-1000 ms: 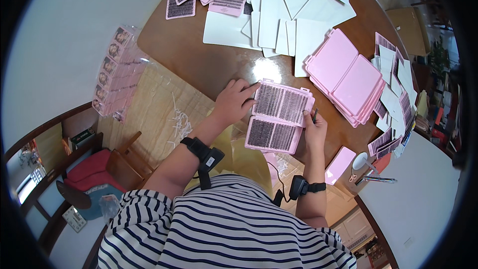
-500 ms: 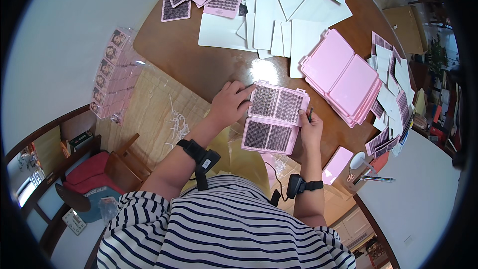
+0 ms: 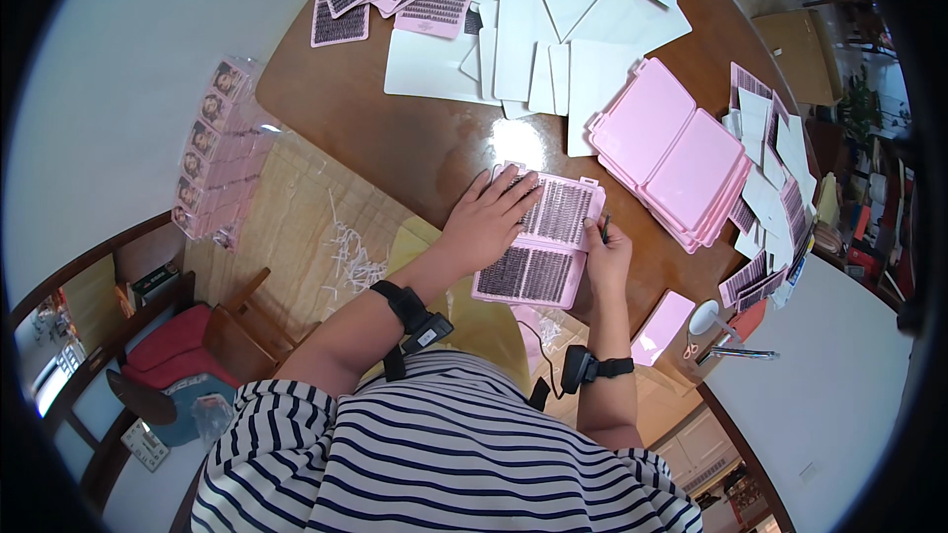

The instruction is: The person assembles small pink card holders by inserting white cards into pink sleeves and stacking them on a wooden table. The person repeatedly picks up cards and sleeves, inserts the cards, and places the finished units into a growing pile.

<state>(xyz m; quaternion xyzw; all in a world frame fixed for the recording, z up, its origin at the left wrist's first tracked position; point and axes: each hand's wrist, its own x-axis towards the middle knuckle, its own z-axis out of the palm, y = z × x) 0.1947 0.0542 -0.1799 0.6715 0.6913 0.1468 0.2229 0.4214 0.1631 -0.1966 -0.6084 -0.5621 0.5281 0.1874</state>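
Note:
A pink lash case (image 3: 564, 300) lies opened out at the table's near edge, with rows of dark false-lash clusters in both halves. My left hand (image 3: 491, 220) rests flat over the left part of its far half, fingers stretched out, covering some of the rows. At the case's right edge, my right hand (image 3: 606, 255) is closed, its thumb on the rim. A small, thin dark tool (image 3: 605, 227) sticks up from the right hand's fingers; its kind is not clear.
Right of the case is a stack of opened pink cases (image 3: 681, 163). Beyond lie white cards (image 3: 523, 35) and pink lash cards (image 3: 434, 0); more cards (image 3: 765, 183) pile up at the right. A pink panel (image 3: 662, 326) and scissors (image 3: 691, 347) sit at the near right.
My left hand has slid from the case's left edge onto the lash rows, its fingers now spread flat. My right hand stays at the right edge. The view has shifted slightly.

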